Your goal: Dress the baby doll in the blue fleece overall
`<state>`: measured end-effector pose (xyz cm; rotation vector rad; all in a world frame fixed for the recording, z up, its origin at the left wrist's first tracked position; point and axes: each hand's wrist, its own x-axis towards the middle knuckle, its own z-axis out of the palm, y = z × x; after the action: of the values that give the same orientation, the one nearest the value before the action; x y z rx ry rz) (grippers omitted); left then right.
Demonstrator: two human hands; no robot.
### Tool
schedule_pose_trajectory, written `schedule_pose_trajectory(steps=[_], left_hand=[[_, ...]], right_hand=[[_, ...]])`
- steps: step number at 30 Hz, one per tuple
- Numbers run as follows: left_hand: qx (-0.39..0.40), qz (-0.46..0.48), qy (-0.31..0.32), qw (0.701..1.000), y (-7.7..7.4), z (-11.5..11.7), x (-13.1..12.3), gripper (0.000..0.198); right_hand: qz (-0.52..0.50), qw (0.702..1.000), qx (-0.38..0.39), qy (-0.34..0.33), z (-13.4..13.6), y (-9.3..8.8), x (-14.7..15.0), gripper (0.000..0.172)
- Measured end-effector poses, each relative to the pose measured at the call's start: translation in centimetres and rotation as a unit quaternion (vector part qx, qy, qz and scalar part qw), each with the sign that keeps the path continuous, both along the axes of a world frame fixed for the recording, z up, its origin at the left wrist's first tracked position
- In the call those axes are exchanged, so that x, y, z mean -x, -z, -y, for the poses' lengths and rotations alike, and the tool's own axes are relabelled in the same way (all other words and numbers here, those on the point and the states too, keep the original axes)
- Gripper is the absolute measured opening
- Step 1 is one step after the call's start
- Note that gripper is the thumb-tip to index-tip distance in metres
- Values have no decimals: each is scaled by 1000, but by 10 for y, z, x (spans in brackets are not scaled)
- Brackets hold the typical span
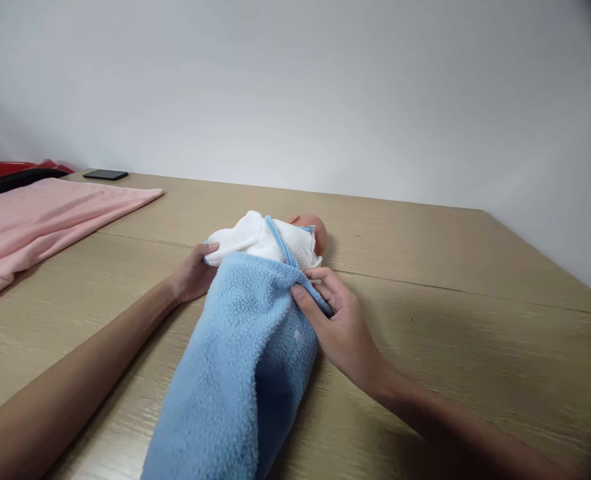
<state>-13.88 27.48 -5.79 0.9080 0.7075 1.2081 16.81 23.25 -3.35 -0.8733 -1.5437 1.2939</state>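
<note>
A baby doll (316, 225) lies on the table with its head pointing away from me; only part of the head shows. White cloth (245, 239) with a light-blue trim wraps its upper body. Over the lower part lies a fluffy blue blanket (230, 353), running down toward me with a deep fold on its right. My left hand (195, 272) grips the left edge of the white cloth, thumb on top and the other fingers largely hidden underneath. With thumb and fingers closed, my right hand (333, 307) pinches the blue blanket's upper right edge beside the doll.
A pink cloth (50, 223) is spread at the left side of the wooden table (450, 347). Behind it are a black phone (105, 175) and a red object (5, 169) with a dark edge. A pale wall (295, 93) rises behind the table.
</note>
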Motion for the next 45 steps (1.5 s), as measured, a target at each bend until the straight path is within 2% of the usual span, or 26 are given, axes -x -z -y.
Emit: schedule_pose_trajectory(steps=[4, 9, 12, 15, 21, 24, 27, 31, 34, 38, 42, 45], left_hand=[[20, -14, -13, 1000, 1, 0, 0, 86], [43, -26, -36, 998, 3, 0, 3, 85], [55, -31, -43, 997, 2, 1, 2, 92], [64, -33, -46, 996, 0, 2, -1, 93], [85, -38, -67, 993, -7, 6, -8, 85], [94, -49, -79, 991, -14, 11, -13, 73], [103, -60, -89, 989, -20, 16, -16, 57], [117, -69, -109, 985, -20, 16, -15, 45], [126, -75, -121, 982, -19, 15, -15, 48], [117, -76, -131, 982, -25, 16, -20, 62], [90, -69, -135, 984, -33, 19, -25, 70], [28, -55, -133, 989, -39, 19, -27, 64]], right_hand=[[37, 997, -53, 33, 1, 4, 0, 27], [69, 990, -90, 78, 3, 12, 0, 24], [67, 979, -147, 121, 5, 18, 2, 20], [51, 977, -167, 125, 8, 21, 4, 16], [42, 980, -146, 131, 10, 21, 9, 23], [43, 980, -135, 142, 12, 22, 7, 25], [65, 976, -149, 145, 20, 25, -10, 24], [128, 955, -207, 169, 37, 37, -48, 22], [156, 957, -158, 187, 42, 47, -68, 21], [144, 976, -57, 153, 37, 52, -69, 19], [127, 984, -23, 124, 34, 50, -64, 21], [109, 986, -11, 122, 36, 48, -65, 23]])
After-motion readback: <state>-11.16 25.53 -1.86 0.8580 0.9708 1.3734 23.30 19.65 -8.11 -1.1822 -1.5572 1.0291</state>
